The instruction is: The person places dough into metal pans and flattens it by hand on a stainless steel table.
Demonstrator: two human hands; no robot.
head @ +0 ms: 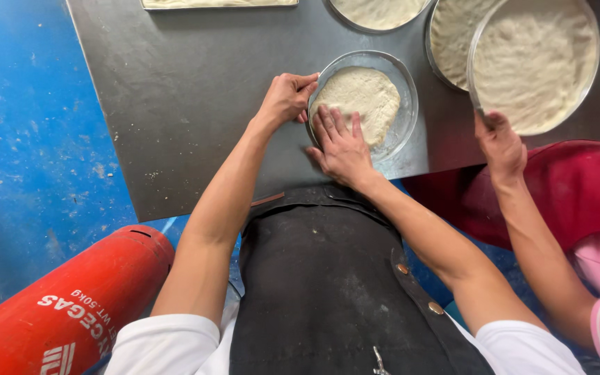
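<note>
A round metal pan (403, 125) sits on the grey metal table (196, 104), holding a flattened disc of pale dough (366, 94). My left hand (287, 97) grips the pan's left rim. Flat on the near edge of the dough lies my right hand (340, 144), fingers spread and pressing down. The dough covers only part of the pan's bottom.
Another person's hand (500, 144) at the right holds a larger pan of dough (532, 62), tilted over a second pan (449, 35). More dough pans (376, 12) and a tray (217, 3) lie at the far edge. A red gas cylinder (71, 305) lies on the blue floor (29, 139).
</note>
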